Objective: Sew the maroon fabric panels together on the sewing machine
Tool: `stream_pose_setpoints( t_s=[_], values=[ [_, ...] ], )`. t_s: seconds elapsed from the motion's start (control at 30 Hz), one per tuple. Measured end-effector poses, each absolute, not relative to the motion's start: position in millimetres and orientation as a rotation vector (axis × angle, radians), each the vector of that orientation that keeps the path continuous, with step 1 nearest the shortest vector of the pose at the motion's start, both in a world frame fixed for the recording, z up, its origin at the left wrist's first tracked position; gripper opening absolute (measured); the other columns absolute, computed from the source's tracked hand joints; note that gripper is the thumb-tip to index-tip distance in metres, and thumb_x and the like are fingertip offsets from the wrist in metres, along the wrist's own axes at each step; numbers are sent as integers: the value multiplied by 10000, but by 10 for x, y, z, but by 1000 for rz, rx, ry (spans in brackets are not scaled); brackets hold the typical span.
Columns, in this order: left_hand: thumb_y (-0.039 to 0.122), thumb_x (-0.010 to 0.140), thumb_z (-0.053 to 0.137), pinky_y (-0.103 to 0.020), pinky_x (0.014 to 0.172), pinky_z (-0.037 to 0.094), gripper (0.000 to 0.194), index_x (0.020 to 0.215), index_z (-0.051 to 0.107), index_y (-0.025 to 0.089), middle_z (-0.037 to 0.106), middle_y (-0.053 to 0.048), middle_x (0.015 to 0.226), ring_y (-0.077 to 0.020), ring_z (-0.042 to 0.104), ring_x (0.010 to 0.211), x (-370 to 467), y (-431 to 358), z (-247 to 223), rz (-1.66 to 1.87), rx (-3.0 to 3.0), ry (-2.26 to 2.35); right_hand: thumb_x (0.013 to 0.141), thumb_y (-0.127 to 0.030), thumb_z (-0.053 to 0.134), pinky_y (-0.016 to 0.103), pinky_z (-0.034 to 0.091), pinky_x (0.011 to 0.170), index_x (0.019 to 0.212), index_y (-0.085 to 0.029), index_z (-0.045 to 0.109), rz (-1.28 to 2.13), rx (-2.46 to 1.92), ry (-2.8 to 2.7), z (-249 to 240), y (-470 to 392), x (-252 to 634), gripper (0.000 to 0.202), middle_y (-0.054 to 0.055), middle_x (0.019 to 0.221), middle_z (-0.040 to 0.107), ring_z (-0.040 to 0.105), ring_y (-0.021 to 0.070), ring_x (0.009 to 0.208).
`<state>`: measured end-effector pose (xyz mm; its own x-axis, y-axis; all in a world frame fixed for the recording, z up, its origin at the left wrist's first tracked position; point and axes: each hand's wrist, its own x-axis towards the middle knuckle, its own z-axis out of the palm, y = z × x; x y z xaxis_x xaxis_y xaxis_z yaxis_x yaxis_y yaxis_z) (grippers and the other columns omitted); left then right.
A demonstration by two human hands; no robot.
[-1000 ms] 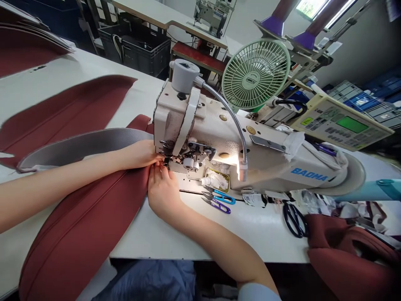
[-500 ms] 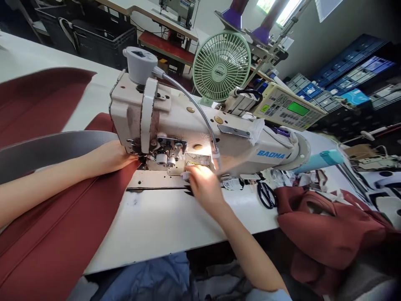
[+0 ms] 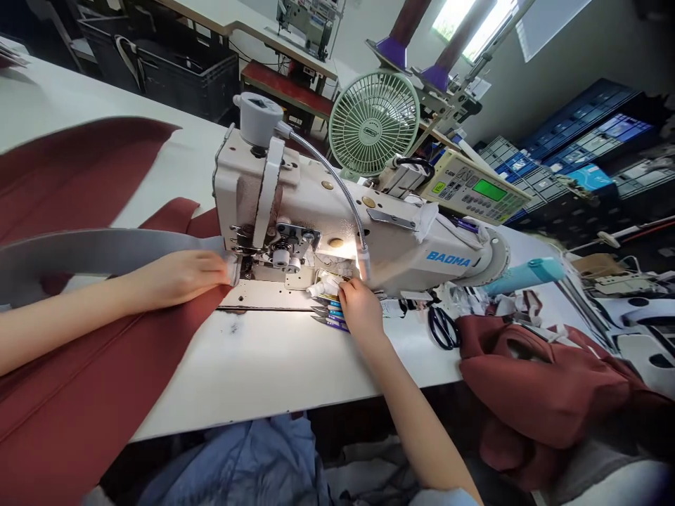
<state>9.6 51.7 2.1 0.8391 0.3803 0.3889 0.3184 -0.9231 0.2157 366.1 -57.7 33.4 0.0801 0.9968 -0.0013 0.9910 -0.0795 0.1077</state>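
Observation:
My left hand point(image 3: 182, 280) is closed on the edge of a dark red fabric panel point(image 3: 105, 372) and the end of a grey strip point(image 3: 105, 249), just left of the needle area of the sewing machine point(image 3: 337, 211). Part of the panel hangs toward me over the table edge. My right hand point(image 3: 361, 306) is closed at the machine's base, under the lit lamp. Its fingertips are beside a crumpled white piece point(image 3: 325, 285) and several blue and purple pointed tools point(image 3: 331, 313); what they pinch, if anything, is hidden.
Black-handled scissors point(image 3: 444, 328) lie right of my right hand, before a heap of dark red fabric point(image 3: 532, 372). Behind the machine stand a green fan point(image 3: 373, 125) and a control panel point(image 3: 477, 184). Another red piece point(image 3: 79, 169) lies at the left on the white table point(image 3: 253, 379).
My right hand has shifted right along the machine base, baring the white piece and pointed tools. My left hand, with fabric and strip, sits slightly farther left of the needle area. The view has shifted.

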Motion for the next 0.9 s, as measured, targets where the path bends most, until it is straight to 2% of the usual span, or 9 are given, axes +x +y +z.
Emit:
stream_pose_setpoints(
  t_s=[0.13,0.27,0.37,0.47,0.53,0.63,0.7,0.8,0.9],
  values=[
    [68,976,369,-301,980,474,446,1103,752,259,765,-27,1026,-182,633,1020,-169,220,-59,646,2853,409,1001,-163,486,292,452,767,1143,-192,701,96,2280,2098,382,-667,3661,259,96,1107,692,653,225,969],
    [55,979,364,-308,1015,437,442,1123,724,269,762,-11,1043,-170,633,1014,-267,89,-81,649,2816,455,981,-180,541,271,448,769,1229,-228,664,43,2264,2233,387,-700,3599,282,64,1128,689,649,209,1011],
    [47,971,402,-393,1096,373,412,1093,710,292,755,16,1029,-166,643,1010,-235,82,-27,605,2829,516,988,-207,546,261,427,733,1138,-228,693,38,2243,2266,356,-650,3556,211,54,1103,696,653,201,986],
    [42,949,438,-462,1150,338,363,1037,699,278,740,9,989,-215,572,1240,-206,84,-2,573,2866,579,1014,-236,505,260,393,704,1008,-208,702,107,2296,2218,364,-588,3549,199,62,1037,709,656,198,941],
    [70,955,449,-460,1150,363,308,1051,679,251,724,-30,1079,-237,506,1334,-208,86,-29,563,2890,612,1017,-238,479,262,360,669,972,-190,685,193,2415,2095,414,-575,3563,217,74,940,711,654,199,869],
    [116,955,463,-435,1141,395,297,1187,630,200,620,-108,1363,-245,497,1346,-222,95,-96,586,2889,689,1011,-233,452,269,304,613,944,-178,652,222,2556,1944,526,-622,3555,218,76,852,692,628,188,746],
    [117,939,471,-429,1137,403,334,1237,614,164,563,-135,1445,-257,491,1359,-215,96,-119,594,2889,728,1021,-234,419,266,298,597,898,-193,623,40,2511,2056,586,-676,3478,241,55,831,678,602,173,700],
    [114,935,466,-422,1132,413,335,1215,646,158,622,-110,1388,-259,507,1355,-151,61,-90,553,2929,718,1026,-234,416,244,329,605,862,-215,585,-425,2152,2378,624,-706,3208,236,12,829,666,589,151,702],
    [116,914,469,-394,1125,426,350,1197,667,172,673,-82,1320,-246,553,1315,-39,-4,-11,517,2963,679,1037,-269,443,239,344,619,906,-210,603,-590,1735,2484,614,-583,2819,215,13,906,692,616,142,742]
  ],
)
